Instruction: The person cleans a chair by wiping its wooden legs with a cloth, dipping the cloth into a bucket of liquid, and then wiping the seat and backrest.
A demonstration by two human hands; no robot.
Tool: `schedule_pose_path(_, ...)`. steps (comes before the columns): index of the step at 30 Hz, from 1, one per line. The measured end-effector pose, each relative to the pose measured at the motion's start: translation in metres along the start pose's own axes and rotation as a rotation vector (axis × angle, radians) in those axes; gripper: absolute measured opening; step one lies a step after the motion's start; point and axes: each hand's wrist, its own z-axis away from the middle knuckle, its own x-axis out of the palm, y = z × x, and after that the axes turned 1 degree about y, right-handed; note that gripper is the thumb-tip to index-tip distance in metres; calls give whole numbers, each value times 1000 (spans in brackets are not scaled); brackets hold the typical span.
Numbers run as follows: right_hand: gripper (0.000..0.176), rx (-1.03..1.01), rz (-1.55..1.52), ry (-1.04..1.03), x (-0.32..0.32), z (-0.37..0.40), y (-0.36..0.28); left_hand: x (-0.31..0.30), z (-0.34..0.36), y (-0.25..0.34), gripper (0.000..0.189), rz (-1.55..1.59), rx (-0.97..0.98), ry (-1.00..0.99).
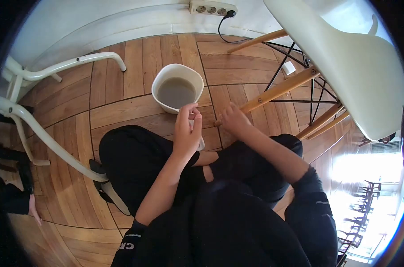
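A white bucket [155,91] of cloudy grey water stands on the wooden floor in front of me. My left hand [188,131] is just below its near rim, fingers curled around a small white object [201,143] that is mostly hidden by the palm. To the right, my right hand [234,119] is closed around the lower end of a wooden leg [273,92] of a white chair [344,58]. The tip of that leg sticks out to the left of my fingers.
A white metal frame [55,147] stands at the left, with another person's hand [34,210] below it. A power strip [213,8] with a black plug and cable is at the wall. Black wire struts and a small white object [288,68] lie under the chair.
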Motion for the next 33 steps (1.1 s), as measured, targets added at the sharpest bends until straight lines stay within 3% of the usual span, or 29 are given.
schedule_pose_path(2,29,19,-18,-100,9,-16,-21,-1,0,1,24,-10,1,16)
schedule_pose_path(7,23,200,-29,53,27,-18,-41,2,0,-2,24,-4,28,24)
schedule_pose_path(11,20,179,-155,218,28,-6,-28,-1,0,-2,24,-4,75,37)
schedule_pose_path(14,20,180,-205,212,-1,12,-8,-9,2,-3,23,-33,87,56)
schedule_pose_path(16,19,235,-335,396,-20,32,12,-15,2,1,22,-17,23,72)
schedule_pose_path(20,21,274,-462,555,-62,76,34,-7,1,-2,18,-51,55,118)
schedule_pose_path(22,28,523,-718,437,-76,98,33,-1,2,-7,15,-123,83,135)
schedule_pose_path(23,28,527,-716,448,-80,108,33,0,3,-9,13,-201,99,158)
schedule_pose_path(25,30,828,-1099,423,-81,126,30,1,7,-10,19,-286,186,193)
schedule_pose_path(26,30,825,-1101,444,-73,133,22,3,9,-17,24,-330,166,260)
schedule_pose_path(28,33,974,-1871,747,-48,139,-2,3,12,-37,38,-384,17,289)
schedule_pose_path(29,33,968,-1873,770,-45,138,-12,2,13,-35,38,-391,36,289)
schedule_pose_path(31,37,1128,-2504,1062,-42,132,-31,1,14,-33,39,52,-395,271)
schedule_pose_path(33,37,1108,-2564,1121,-35,137,-34,2,14,-46,40,132,-393,283)
